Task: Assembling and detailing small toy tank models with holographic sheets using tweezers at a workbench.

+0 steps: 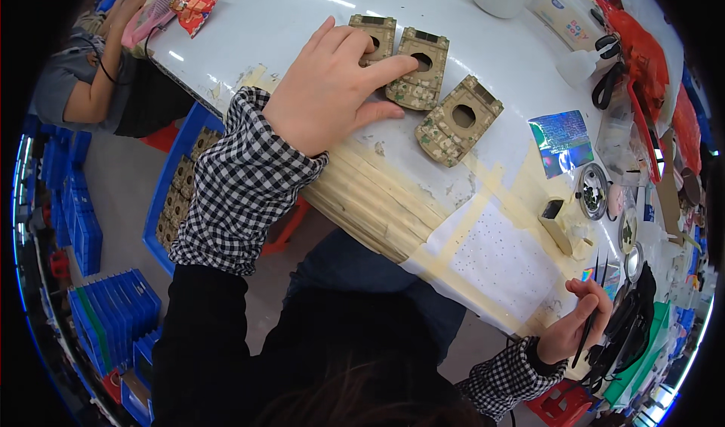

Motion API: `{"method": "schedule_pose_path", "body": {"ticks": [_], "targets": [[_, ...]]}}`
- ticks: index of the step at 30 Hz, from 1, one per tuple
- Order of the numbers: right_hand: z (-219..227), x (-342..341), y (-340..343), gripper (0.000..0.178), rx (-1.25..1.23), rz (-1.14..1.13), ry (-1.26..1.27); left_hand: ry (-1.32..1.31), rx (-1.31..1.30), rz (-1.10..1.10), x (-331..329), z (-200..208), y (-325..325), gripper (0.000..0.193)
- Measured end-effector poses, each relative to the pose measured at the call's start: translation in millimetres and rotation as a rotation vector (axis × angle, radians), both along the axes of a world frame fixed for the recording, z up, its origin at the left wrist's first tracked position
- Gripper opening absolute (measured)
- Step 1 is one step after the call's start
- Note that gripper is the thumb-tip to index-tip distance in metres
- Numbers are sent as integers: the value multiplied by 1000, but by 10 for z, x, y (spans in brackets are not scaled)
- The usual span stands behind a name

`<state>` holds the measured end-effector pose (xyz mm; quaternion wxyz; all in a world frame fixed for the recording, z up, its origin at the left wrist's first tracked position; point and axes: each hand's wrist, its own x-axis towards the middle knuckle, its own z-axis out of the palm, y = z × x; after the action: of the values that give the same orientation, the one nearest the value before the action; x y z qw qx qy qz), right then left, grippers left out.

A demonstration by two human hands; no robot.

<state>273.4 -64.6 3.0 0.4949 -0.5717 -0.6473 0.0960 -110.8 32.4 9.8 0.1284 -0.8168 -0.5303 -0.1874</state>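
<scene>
Black top; left grip splayed on camouflage hulls; right grip around tweezers.

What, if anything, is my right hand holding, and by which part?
The right hand holds black tweezers around mid-length, pointed tips beyond the fingers.

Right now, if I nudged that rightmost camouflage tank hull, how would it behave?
The camouflage tank hull would probably slide rather than roll, given its boxy shape and the glossy table. Its crisp edges suggest a stiff shell, and the dark round opening hints it's hollow, perhaps light.
</scene>
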Motion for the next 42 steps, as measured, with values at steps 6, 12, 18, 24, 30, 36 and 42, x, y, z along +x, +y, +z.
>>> {"method": "schedule_pose_path", "body": {"ticks": [6,12,18,24,30,36,42], "targets": [[7,-9,3,21,-18,21,16,34,33,-124,-129,2,210,52],[19,-6,4,20,-23,50,24,-28,-143,-164,-331,227,331,46],[22,8,8,19,-24,60,36,-84,-359,-124,-304,509,246,45],[17,0,12,19,-23,70,51,-22,-435,-73,-261,572,208,48],[27,-28,16,18,-12,65,77,163,-204,-172,-422,346,282,53],[55,-39,9,19,-9,62,77,196,-365,-206,-245,418,161,52],[35,-13,-9,19,16,60,91,103,-500,194,413,544,134,59]]}}
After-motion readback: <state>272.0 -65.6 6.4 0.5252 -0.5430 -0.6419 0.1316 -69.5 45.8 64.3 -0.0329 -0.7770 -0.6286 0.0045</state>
